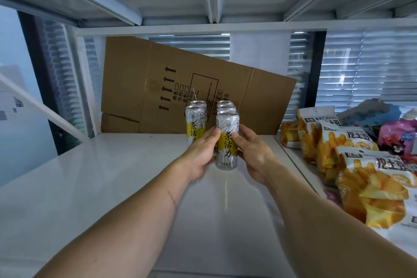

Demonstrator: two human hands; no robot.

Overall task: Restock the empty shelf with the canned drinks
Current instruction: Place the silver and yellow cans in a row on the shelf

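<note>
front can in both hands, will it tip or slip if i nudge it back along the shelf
The front can is tall and narrow, so a push high up may tip it; low is probably safer. Its metal skin looks smooth, as does the white shelf, so it likely slides easily. The left hand and right hand bracket it, which should steady it.

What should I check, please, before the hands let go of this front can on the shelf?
1. Grip: left hand and right hand both hold the front can - ok.
2. Can upright, label facing out - ok.
3. Base fully seated on the shelf - cannot tell.
4. In line with the right-hand row behind it - ok.
5. Gap to the left-hand row - cannot tell; the left hand covers it.
6. Clear of the snack bags to the right - ok.
</note>
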